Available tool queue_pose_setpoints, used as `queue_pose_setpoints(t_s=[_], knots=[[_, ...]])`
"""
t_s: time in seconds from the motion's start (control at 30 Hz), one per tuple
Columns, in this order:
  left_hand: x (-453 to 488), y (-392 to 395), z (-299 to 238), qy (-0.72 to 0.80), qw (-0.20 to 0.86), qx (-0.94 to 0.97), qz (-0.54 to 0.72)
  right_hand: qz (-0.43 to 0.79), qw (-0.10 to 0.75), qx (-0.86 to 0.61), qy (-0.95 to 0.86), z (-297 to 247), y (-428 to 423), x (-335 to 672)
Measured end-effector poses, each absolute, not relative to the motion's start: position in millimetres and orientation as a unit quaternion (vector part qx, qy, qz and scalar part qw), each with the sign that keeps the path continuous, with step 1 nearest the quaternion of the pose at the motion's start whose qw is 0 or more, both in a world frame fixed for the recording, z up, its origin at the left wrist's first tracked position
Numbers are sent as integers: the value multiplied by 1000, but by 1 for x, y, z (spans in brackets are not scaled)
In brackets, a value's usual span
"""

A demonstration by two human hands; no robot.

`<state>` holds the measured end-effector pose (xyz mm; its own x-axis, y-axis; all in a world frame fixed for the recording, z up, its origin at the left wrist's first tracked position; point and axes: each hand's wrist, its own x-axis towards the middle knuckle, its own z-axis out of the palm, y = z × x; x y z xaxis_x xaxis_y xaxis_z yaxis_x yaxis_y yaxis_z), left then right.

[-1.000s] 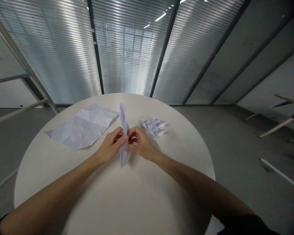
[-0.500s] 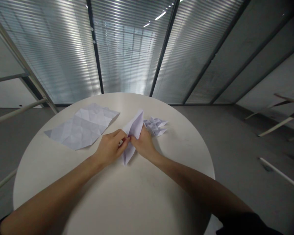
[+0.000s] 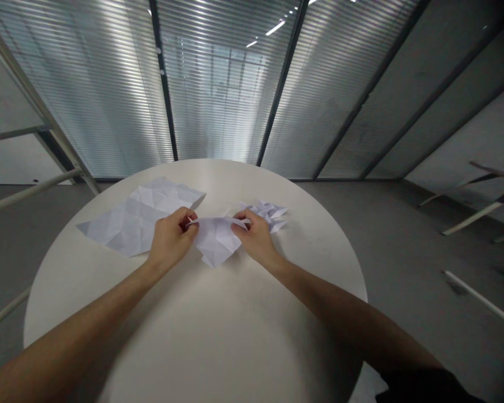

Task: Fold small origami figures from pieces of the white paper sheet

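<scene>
A folded sheet of white paper (image 3: 217, 239) is stretched between my two hands above the round table, its lower part coming down to a point toward me. My left hand (image 3: 174, 234) pinches its left end between thumb and fingers. On the other side, my right hand (image 3: 255, 235) is closed on the right end in a similar pinch. Just behind my right hand lies a spiky folded paper piece (image 3: 269, 212), partly covered by it. A large creased paper sheet (image 3: 140, 218) rests flat to the left, one edge behind my left hand.
All the paper is on or over a round white table (image 3: 218, 336). Beyond its far edge stand glass panels with blinds (image 3: 218, 101). A pale metal frame (image 3: 46, 182) is at the left, and chair legs (image 3: 479, 215) show at the right.
My hands have moved apart from close together, the left one leftward. The folded paper has turned from upright and narrow to spread sideways between them.
</scene>
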<state>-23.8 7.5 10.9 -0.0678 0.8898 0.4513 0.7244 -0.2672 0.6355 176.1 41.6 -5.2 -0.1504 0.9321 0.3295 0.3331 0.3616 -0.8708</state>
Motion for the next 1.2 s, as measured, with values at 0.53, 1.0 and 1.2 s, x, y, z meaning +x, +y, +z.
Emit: queue_pose_setpoints(t_s=[0.53, 1.0, 1.2], knots=[[-53, 9, -18, 321, -17, 934, 158, 19, 182, -251, -950, -33, 37, 235], [-52, 7, -14, 307, -27, 942, 135, 78, 100, -210, -970, -16, 40, 223], [-54, 8, -18, 299, -46, 942, 143, 72, 35, -221, -972, -23, 48, 199]])
